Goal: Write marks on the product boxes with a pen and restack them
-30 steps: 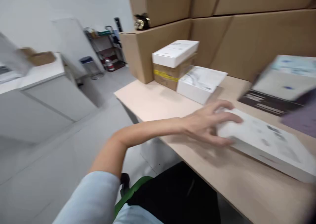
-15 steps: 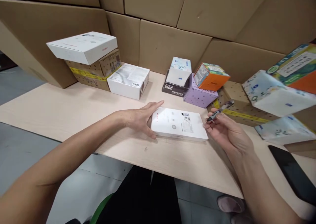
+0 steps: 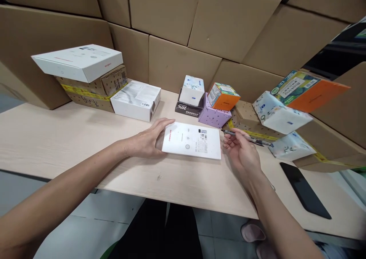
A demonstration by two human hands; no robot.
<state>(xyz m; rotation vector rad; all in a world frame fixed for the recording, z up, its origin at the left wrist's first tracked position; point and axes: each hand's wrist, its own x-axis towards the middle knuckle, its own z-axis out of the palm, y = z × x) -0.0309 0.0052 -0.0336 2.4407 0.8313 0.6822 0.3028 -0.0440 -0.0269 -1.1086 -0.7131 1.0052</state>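
A flat white box with red lettering and a printed label sits in front of me near the table's middle. My left hand spans its left end, index finger along the far edge and thumb at the near corner. Just off the box's right end, my right hand pinches a pen between thumb and forefinger. The pen points left, towards the box's far right corner, and its other end sticks out to the right. Whether the right fingertips touch the box I cannot tell.
At the left, a white box lies on a yellow-taped carton, beside another white box. Behind stand a purple box, an orange box and tissue packs. A black phone lies right. Cardboard walls the back.
My view has swung right from the table's left end. Both hands are now in view at the white box. In the last half second, the pen has turned flatter in my right hand.
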